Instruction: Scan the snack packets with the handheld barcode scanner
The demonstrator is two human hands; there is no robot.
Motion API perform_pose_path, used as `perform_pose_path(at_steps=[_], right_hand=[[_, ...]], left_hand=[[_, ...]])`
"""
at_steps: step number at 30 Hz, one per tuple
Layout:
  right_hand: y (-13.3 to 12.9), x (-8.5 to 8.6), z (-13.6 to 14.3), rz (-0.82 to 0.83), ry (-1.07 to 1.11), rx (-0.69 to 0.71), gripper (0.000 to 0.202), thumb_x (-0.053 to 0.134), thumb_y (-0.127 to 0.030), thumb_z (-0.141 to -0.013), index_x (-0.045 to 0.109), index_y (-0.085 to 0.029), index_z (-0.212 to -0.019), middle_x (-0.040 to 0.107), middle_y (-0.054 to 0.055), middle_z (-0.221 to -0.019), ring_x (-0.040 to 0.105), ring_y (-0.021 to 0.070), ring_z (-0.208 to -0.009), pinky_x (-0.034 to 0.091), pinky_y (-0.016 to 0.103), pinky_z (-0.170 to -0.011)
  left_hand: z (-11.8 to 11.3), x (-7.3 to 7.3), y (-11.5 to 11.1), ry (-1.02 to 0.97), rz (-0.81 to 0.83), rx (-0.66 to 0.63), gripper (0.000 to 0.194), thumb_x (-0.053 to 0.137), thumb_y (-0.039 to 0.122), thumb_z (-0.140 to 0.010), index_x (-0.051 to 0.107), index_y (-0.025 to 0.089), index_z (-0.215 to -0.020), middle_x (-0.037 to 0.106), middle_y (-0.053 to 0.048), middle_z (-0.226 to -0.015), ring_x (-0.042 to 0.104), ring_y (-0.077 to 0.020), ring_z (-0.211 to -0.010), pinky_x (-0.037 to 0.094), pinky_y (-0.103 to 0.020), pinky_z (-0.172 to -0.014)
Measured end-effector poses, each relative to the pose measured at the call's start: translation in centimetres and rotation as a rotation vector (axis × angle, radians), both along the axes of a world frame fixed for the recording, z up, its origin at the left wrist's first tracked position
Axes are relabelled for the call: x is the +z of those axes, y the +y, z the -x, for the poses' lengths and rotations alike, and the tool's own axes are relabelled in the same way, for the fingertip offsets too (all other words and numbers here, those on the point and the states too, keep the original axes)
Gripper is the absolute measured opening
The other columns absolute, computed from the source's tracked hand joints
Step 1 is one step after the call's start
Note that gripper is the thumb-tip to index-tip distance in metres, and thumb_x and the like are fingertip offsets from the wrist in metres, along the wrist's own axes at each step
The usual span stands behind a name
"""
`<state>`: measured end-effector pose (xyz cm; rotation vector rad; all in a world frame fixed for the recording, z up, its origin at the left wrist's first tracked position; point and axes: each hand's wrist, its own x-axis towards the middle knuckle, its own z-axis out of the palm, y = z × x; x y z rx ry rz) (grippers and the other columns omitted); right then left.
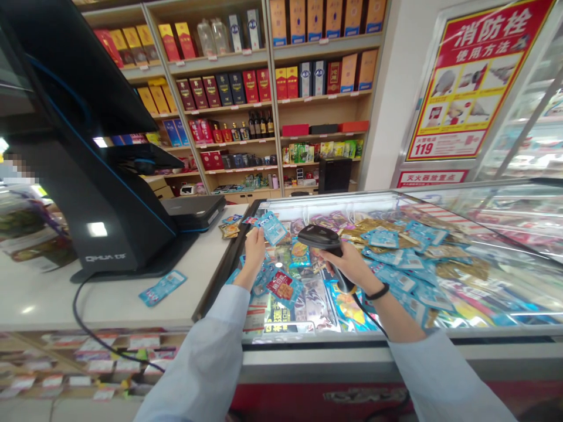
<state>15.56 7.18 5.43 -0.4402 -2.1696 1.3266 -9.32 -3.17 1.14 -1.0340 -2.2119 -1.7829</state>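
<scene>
Pinched in my left hand is a light blue snack packet, held up over the left end of the glass-topped freezer. My right hand is wrapped round the handle of a black barcode scanner, whose head points left toward the packet. Below the hands, a blue and red packet and other packets lie on the glass. To the right of the scanner spreads a pile of blue packets and gold packets.
On the white counter at left stand a black register and a single blue packet. Small packets lie by the counter's edge. The scanner's cord hangs below my right hand. Shelves of boxes stand behind.
</scene>
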Motion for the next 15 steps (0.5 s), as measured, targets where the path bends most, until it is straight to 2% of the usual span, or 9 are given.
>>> perform_pose_path(at_steps=[4, 9, 12, 15], right_hand=[[-0.2, 0.2, 0.1, 0.036, 0.030, 0.027, 0.027, 0.060, -0.043, -0.075, 0.056, -0.020, -0.064, 0.056, -0.001, -0.043, 0.051, 0.0130, -0.038, 0.041, 0.025, -0.044], [-1.2, 0.9, 0.0, 0.049, 0.116, 0.046, 0.026, 0.059, -0.043, -0.075, 0.058, -0.020, -0.065, 0.058, 0.000, -0.048, 0.051, 0.0128, -0.039, 0.042, 0.026, -0.045], [-1.6, 1.4, -0.9, 0.051, 0.144, 0.056, 0.024, 0.060, -0.041, -0.075, 0.059, -0.019, -0.064, 0.058, 0.000, -0.047, 0.052, 0.0124, -0.040, 0.044, 0.025, -0.046], [-1.0, 1.9, -2.7, 0.075, 0.166, 0.026, 0.025, 0.060, -0.041, -0.075, 0.060, -0.019, -0.064, 0.056, -0.001, -0.046, 0.052, 0.0118, -0.039, 0.044, 0.024, -0.044]], left_hand=[[-0.7, 0.2, 0.2, 0.005, 0.032, -0.035, 0.034, 0.037, 0.043, -0.091, 0.057, 0.019, -0.079, 0.058, -0.002, -0.067, 0.058, -0.0161, -0.070, 0.049, -0.026, -0.064], [-0.7, 1.9, -1.1, -0.008, -0.121, -0.084, 0.031, 0.045, 0.046, -0.087, 0.056, 0.019, -0.076, 0.057, -0.001, -0.065, 0.059, -0.0163, -0.068, 0.051, -0.027, -0.063], [-0.5, 2.6, -1.9, -0.080, -0.196, -0.063, 0.033, 0.050, 0.050, -0.083, 0.052, 0.019, -0.072, 0.055, 0.001, -0.062, 0.058, -0.0156, -0.065, 0.052, -0.026, -0.060], [-1.3, 2.9, -1.3, -0.203, -0.161, -0.125, 0.033, 0.053, 0.050, -0.079, 0.051, 0.018, -0.070, 0.055, 0.001, -0.060, 0.059, -0.0152, -0.060, 0.053, -0.028, -0.057]])
